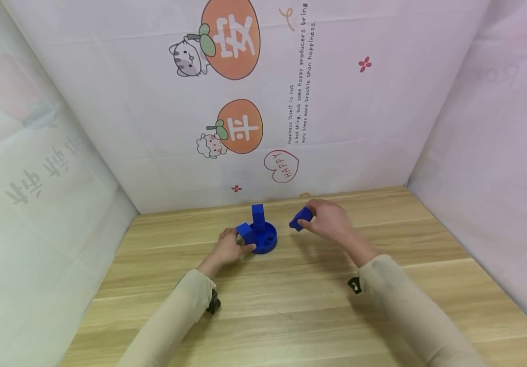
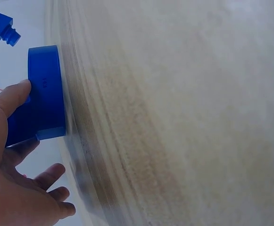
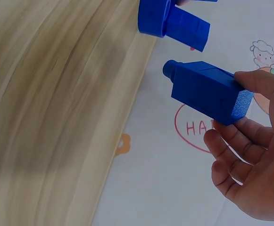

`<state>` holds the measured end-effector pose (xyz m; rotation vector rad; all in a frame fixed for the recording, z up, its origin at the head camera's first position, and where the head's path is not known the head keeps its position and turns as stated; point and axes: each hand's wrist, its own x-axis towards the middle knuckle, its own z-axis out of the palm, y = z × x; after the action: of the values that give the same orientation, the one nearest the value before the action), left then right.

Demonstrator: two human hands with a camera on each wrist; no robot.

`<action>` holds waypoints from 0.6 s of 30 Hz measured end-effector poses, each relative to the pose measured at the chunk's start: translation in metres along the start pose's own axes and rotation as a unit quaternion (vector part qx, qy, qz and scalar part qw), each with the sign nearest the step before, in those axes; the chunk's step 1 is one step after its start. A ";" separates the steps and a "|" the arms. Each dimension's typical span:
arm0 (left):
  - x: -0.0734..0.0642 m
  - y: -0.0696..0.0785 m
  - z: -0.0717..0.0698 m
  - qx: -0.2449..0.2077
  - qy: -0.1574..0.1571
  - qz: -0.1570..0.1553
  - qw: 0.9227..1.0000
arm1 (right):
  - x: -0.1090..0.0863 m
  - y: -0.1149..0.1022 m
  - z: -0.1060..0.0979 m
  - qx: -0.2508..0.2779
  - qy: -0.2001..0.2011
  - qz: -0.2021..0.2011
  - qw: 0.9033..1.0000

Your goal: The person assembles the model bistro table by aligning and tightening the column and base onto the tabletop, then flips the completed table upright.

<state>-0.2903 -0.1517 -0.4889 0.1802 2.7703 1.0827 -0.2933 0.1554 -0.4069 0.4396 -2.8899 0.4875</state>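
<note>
A round, shallow blue base (image 1: pixel 265 247) sits on the table, with a small ring-shaped socket inside it. Two blue blocks stand in the base: one upright block (image 1: pixel 257 215) at the back and another block (image 1: pixel 246 233) at the left, beside my left hand (image 1: pixel 227 248). That hand grips the base's left side, its thumb on the base wall (image 2: pixel 47 89) in the left wrist view. To the right, my right hand (image 1: pixel 329 220) pinches a third blue block (image 3: pixel 207 89) above the table. A round peg on this block points toward the base, apart from it.
The wood-grain table (image 1: pixel 281 311) ends at a white printed cloth (image 1: pixel 336 127) behind the base. More white cloth hangs along both sides. Each sleeve has a small black piece (image 1: pixel 354 285) near the cuff.
</note>
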 end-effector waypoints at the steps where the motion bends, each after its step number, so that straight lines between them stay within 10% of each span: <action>1: 0.000 0.000 0.000 -0.001 0.001 0.001 1.000 | 0.001 -0.001 0.001 0.000 0.001 -0.002 1.000; 18: -0.001 0.003 -0.001 -0.007 0.003 0.000 1.000 | 0.010 -0.025 0.012 0.011 -0.004 -0.031 0.999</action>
<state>-0.2891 -0.1506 -0.4861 0.1746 2.7680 1.1030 -0.2962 0.1266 -0.4087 0.5341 -2.8716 0.5077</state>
